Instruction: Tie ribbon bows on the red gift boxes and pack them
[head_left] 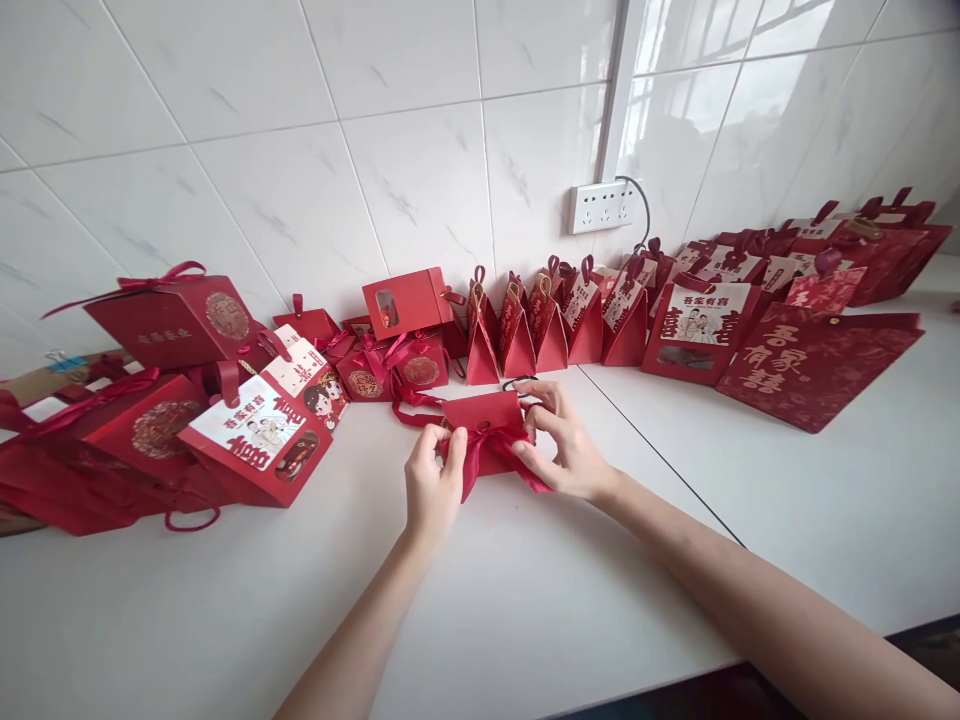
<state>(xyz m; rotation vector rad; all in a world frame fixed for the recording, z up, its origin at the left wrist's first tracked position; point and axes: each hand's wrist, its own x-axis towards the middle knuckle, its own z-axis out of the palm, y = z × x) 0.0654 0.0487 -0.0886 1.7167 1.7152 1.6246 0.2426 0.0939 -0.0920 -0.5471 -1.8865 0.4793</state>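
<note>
In front of the upright boxes (553,338) on the bench (525,600): holding the red box (484,408) pinched between left hand (436,485) and right hand (564,450) (seemingly adjusting its ribbon (471,466)); next, probably calling for even tugging.

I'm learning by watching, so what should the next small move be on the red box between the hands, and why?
Probably a gentle straightening of the ribbon: it lies gathered across the front of the red box, its ends splaying apart, and the left hand and right hand are at opposite sides of the box.
</note>
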